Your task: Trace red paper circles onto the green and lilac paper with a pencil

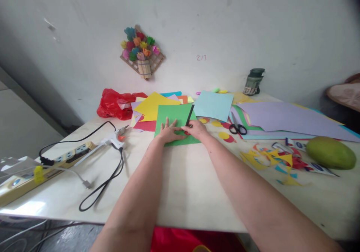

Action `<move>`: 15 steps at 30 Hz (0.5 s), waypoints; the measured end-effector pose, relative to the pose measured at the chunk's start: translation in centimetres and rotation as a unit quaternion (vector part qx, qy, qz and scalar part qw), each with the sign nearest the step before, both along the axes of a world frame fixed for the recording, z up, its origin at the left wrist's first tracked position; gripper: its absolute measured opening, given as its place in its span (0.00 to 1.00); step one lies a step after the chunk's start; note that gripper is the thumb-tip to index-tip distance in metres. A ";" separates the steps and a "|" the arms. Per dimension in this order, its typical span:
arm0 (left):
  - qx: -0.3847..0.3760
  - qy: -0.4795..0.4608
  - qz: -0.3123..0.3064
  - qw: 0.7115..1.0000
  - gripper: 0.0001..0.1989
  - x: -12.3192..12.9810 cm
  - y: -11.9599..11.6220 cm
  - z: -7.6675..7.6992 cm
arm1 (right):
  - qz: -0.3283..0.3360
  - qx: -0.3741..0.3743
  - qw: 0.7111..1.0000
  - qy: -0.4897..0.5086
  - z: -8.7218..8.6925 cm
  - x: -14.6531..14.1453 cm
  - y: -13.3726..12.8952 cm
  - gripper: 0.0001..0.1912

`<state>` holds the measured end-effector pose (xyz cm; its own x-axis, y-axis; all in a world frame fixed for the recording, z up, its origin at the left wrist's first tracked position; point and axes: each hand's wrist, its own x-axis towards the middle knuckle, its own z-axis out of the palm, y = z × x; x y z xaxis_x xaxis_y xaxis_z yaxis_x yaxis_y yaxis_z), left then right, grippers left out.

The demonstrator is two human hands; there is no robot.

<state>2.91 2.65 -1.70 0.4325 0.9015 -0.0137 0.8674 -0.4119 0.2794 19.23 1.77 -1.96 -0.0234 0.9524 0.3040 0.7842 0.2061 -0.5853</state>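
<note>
A sheet of green paper (177, 111) lies flat on the table in front of me. My left hand (168, 132) rests on its lower middle, fingers spread, pressing it down. My right hand (197, 130) grips a black pen (190, 114) near its lower end, over the right part of the sheet. The pen is tilted, its top leaning right; its tip is hidden by my fingers. A bit of red shows beside my right fingertips, too small to make out.
Scissors (237, 129) and yellow and red paper circles (224, 135) lie to the right, near paper scraps (260, 158) and a green mango (330, 152). Purple sheets (292, 119) are behind. On the left are a glue gun (115, 137), its looped cord and a power strip (70, 154).
</note>
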 end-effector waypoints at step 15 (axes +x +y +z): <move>-0.002 0.001 -0.001 1.000 0.30 0.0 -0.2 0.2 | 0.007 -0.001 1.000 0.022 -0.2 0.1 0.1 0.16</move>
